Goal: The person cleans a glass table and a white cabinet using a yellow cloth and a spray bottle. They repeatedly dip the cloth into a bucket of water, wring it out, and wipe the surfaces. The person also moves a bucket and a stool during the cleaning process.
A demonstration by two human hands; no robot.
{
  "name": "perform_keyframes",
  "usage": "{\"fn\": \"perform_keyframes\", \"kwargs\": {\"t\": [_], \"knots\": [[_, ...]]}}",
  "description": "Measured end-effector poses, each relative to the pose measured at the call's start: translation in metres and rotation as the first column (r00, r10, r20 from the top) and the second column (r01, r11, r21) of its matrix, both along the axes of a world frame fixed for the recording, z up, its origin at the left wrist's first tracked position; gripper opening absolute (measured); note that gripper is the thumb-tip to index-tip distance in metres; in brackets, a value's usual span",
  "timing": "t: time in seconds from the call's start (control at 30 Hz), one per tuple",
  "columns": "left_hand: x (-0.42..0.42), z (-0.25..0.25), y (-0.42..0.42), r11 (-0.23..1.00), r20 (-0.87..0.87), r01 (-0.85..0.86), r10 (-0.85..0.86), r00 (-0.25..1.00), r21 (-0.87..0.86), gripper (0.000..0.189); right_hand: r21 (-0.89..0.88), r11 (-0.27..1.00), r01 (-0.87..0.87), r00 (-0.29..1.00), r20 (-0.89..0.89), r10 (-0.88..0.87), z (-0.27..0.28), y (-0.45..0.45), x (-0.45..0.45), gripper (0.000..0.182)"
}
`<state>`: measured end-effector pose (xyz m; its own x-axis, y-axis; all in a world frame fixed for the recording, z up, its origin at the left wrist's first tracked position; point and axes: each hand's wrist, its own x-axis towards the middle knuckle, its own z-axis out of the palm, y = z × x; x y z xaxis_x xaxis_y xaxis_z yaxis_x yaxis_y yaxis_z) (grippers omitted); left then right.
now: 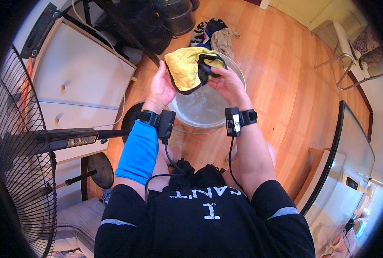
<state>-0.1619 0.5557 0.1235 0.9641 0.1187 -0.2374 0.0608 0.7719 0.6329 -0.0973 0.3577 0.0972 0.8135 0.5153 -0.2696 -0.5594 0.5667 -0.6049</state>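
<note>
A yellow cloth with black edging [183, 69] is held up between my two hands, above a wide round basin [196, 111] of cloudy water on the floor. My left hand [161, 85] supports the cloth's left edge, palm turned up, its thumb at the border; some fingers are hidden behind the cloth. My right hand [227, 84] pinches the folded right part, where the black edging bunches up. Both wrists wear black straps with small cabled boxes. Past the basin's far rim lies a pile of clothes, with a beige garment [223, 42] and dark patterned ones.
On the left stand a standing fan [27, 142] and a white cabinet [78, 71]. Dark buckets [175, 16] are at the top. A metal-framed chair [348, 58] stands at upper right, a black-edged glass panel [346, 154] at right. A thin cable crosses the wooden floor near the basin.
</note>
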Motion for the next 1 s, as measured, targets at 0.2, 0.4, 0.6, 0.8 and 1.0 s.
{"fn": "perform_keyframes", "kwargs": {"t": [0.2, 0.4, 0.6, 0.8, 1.0], "knots": [[-0.012, -0.006, -0.019, 0.997, -0.081, 0.083, -0.083, 0.993, -0.006, 0.047, 0.330, 0.938, -0.106, 0.994, 0.003, 0.111, 0.001, 0.009, -0.016, 0.049], [-0.022, -0.001, -0.022, 0.997, -0.041, -0.056, 0.059, 0.997, 0.059, 0.050, 0.393, 0.906, 0.157, 0.971, -0.229, -0.069, -0.006, 0.011, -0.014, 0.041], [-0.021, 0.016, -0.071, 0.936, -0.024, -0.062, 0.075, 0.997, 0.347, 0.033, 0.105, 0.994, 0.019, 1.000, 0.012, -0.020, -0.027, 0.029, -0.035, 0.037], [-0.055, 0.018, -0.026, 0.877, 0.005, -0.360, 0.378, 0.926, 0.318, 0.025, -0.186, 0.978, -0.091, 0.987, 0.113, 0.113, -0.016, -0.005, -0.057, 0.042], [-0.153, 0.083, 0.048, 0.920, 0.096, -0.376, 0.367, 0.925, 0.108, 0.033, -0.093, 0.994, -0.063, 0.998, -0.032, 0.060, -0.031, -0.067, -0.015, 0.037]]}}
